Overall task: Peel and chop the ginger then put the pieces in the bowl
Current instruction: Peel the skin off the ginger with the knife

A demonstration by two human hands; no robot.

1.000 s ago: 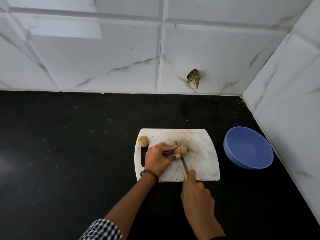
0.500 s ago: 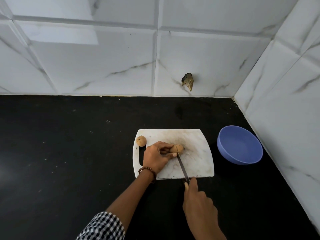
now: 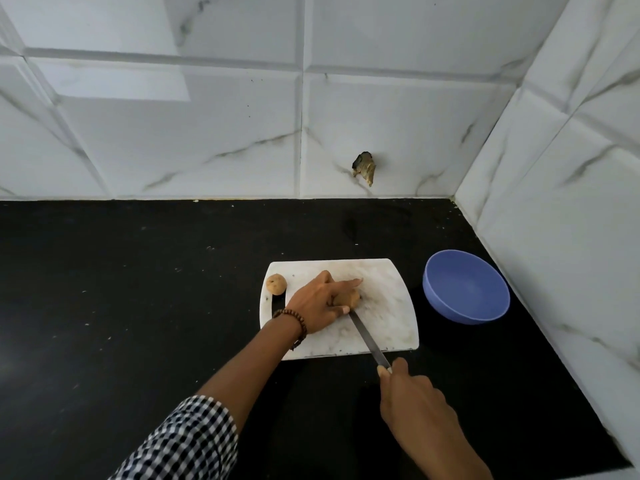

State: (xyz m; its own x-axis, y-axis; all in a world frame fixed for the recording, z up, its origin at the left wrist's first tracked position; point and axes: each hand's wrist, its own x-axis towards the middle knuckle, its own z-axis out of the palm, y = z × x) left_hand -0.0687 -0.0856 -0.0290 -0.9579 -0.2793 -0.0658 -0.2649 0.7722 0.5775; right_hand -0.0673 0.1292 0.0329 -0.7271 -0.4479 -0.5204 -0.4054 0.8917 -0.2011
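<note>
Pinching ginger [image 3: 348,298], left hand [image 3: 315,303] forefinger outstretched

Drew the knife [image 3: 367,336] back toward the near edge of the cutting board [image 3: 391,306]: a second ago set across the ginger piece [image 3: 348,298] with the tip past it, now with the tip only at that piece's near side, beside the thumb. Pulled the right hand [image 3: 415,407] off the board's near edge and out over the black counter [image 3: 138,306]. Loosened the left hand [image 3: 317,303]: fingers earlier curled down onto the ginger piece, now spread, forefinger straight and reaching past it toward the board's far edge, thumb on the near side.
</note>
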